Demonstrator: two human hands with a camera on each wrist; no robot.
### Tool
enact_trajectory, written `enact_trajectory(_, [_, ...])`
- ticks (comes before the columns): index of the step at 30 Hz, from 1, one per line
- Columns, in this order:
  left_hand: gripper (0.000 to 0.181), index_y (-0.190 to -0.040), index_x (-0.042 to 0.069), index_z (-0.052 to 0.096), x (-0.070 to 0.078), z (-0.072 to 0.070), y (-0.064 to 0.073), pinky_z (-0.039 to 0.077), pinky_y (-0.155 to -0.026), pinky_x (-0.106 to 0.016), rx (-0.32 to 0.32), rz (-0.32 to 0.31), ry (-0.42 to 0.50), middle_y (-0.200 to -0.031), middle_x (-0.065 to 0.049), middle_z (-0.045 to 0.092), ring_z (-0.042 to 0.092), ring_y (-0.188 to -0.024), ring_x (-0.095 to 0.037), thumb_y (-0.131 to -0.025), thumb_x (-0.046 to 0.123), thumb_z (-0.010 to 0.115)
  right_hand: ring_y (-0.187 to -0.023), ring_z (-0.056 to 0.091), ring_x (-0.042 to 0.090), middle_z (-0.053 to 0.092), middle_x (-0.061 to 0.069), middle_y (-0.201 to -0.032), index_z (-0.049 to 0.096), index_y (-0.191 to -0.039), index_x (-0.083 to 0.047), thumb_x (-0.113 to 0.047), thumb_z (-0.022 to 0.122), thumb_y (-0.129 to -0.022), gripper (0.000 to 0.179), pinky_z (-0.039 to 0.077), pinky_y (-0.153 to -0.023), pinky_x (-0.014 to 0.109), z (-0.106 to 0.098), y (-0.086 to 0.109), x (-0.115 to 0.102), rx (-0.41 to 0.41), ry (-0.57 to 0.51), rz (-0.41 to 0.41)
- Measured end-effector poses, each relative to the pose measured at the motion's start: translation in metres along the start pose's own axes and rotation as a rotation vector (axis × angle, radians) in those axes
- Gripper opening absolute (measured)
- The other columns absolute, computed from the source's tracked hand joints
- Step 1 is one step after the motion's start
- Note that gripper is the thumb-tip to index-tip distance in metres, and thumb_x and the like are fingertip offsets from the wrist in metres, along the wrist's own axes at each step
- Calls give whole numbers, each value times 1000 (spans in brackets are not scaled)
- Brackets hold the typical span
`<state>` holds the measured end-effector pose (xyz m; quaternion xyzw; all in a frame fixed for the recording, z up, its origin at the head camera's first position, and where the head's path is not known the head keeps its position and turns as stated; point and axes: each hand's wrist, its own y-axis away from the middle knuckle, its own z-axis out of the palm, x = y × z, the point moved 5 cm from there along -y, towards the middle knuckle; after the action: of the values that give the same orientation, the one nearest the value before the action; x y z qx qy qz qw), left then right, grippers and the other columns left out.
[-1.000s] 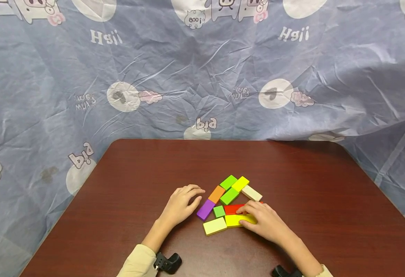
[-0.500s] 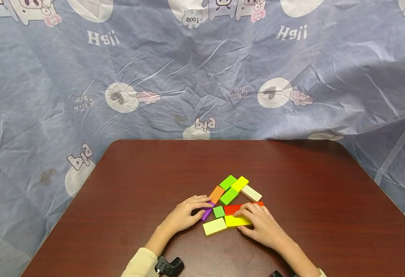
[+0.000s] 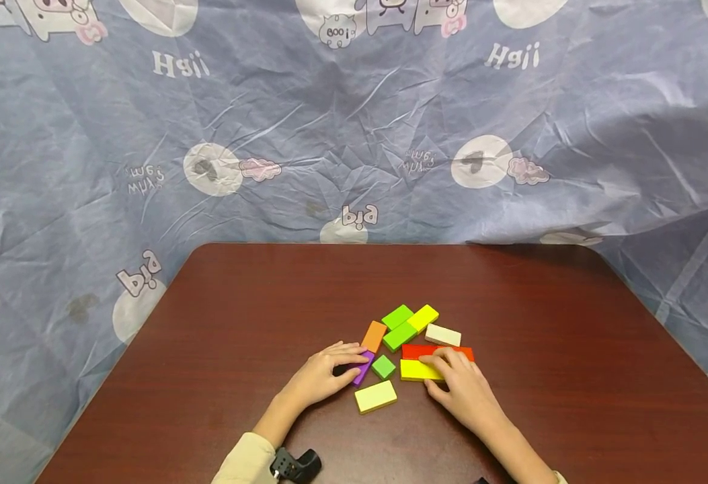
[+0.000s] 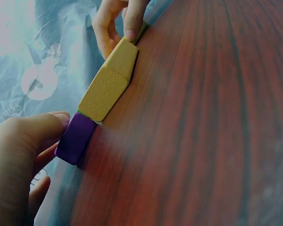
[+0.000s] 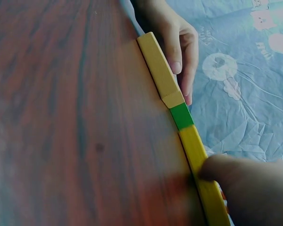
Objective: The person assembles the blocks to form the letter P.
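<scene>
In the head view, my left hand (image 3: pixel 323 376) holds a purple block (image 3: pixel 362 370) between thumb and fingers; its thumb also touches that purple block (image 4: pixel 75 139) in the left wrist view. My right hand (image 3: pixel 465 386) grips a long yellow block (image 3: pixel 417 370), thumb along its near side, fingers over the top. Red blocks (image 3: pixel 417 351) lie against its far side, partly covered by those fingers. Between the hands sit a small green block (image 3: pixel 383 367) and, nearer, a pale yellow block (image 3: pixel 376 396). An orange block (image 3: pixel 374 336) touches the purple one's far end.
Beyond the hands lie two green blocks, one at the back (image 3: pixel 397 316) and one in front (image 3: pixel 401 335), with a short yellow block (image 3: pixel 423 318). A cream block (image 3: pixel 443 335) is at their right. The brown table (image 3: pixel 257 289) ends before a patterned blue cloth (image 3: pixel 305 121).
My left hand has moved right onto the purple block. My right hand has shifted the yellow and red blocks away and rightward, opening a gap to the green one. The cream and orange blocks have turned slightly.
</scene>
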<state>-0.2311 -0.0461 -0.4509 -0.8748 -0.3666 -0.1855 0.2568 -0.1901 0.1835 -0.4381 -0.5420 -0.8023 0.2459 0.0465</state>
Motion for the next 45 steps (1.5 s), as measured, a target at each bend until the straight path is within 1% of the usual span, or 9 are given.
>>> enact_trajectory(5, [28, -114, 20, 65, -2, 1, 0, 33, -108, -35, 9, -18, 11, -126, 6, 58, 48, -123, -14, -86, 25, 61, -90, 55, 22, 56, 2, -98, 66, -103, -16, -16, 73, -70, 33, 48, -71, 38, -1, -1, 3, 13, 0, 49])
enact_trajectory(13, [29, -114, 21, 65, -2, 0, 0, 41, -102, -36, 10, -43, 49, -126, 4, 58, 50, -122, -14, -86, 26, 62, -86, 54, 18, 58, -1, -94, 64, -98, -16, -20, 72, -69, 30, 46, -69, 36, -1, -1, 2, 0, 28, 70])
enact_trajectory(22, [32, -117, 25, 62, -2, 5, 2, 45, -98, -37, -12, -57, -10, -129, 4, 53, 50, -120, -16, -87, 35, 59, -93, 58, 18, 61, -4, -102, 59, -109, -19, -15, 65, -72, 37, 48, -78, 39, -2, 2, 5, -167, -7, 90])
enact_trajectory(27, [30, -114, 27, 63, -4, 2, 2, 47, -95, -39, 21, -67, -16, -127, 5, 53, 50, -119, -15, -87, 38, 58, -94, 56, 15, 59, -6, -107, 56, -117, -24, -14, 64, -74, 45, 50, -72, 40, -5, -2, 6, -267, -35, 100])
enact_trajectory(30, [28, -113, 26, 64, -6, -1, 1, 46, -95, -39, 54, -71, 38, -126, 4, 53, 50, -119, -15, -89, 38, 54, -92, 55, 12, 59, -7, -106, 56, -118, -26, -15, 63, -75, 44, 49, -65, 37, -7, -5, 4, -295, -44, 108])
enact_trajectory(34, [25, -112, 22, 64, -10, -3, -1, 44, -98, -39, 93, -67, 165, -126, 1, 53, 50, -119, -16, -91, 29, 53, -90, 55, 11, 59, -7, -104, 58, -116, -27, -18, 66, -76, 42, 49, -60, 35, -14, -8, -6, -273, -68, 110])
enact_trajectory(38, [25, -113, 21, 63, -13, 0, 0, 41, -101, -41, 89, -80, 259, -127, 0, 52, 48, -121, -17, -90, 24, 56, -89, 56, 10, 59, -8, -104, 59, -114, -29, -24, 69, -76, 40, 49, -58, 31, -21, -8, -32, -250, -89, 49])
enact_trajectory(42, [28, -116, 27, 61, -13, 4, 1, 38, -102, -46, 32, -103, 248, -132, 3, 48, 43, -125, -18, -88, 30, 57, -83, 54, 5, 57, -11, -100, 61, -112, -29, -29, 69, -77, 36, 48, -56, 24, -25, -3, -67, -244, -110, -113])
enact_trajectory(45, [30, -117, 29, 61, -13, 5, 0, 37, -102, -48, 5, -115, 227, -134, 5, 46, 40, -128, -19, -87, 31, 59, -78, 50, 4, 56, -10, -97, 61, -114, -29, -29, 66, -79, 35, 44, -53, 19, -24, 2, -92, -309, -162, -216])
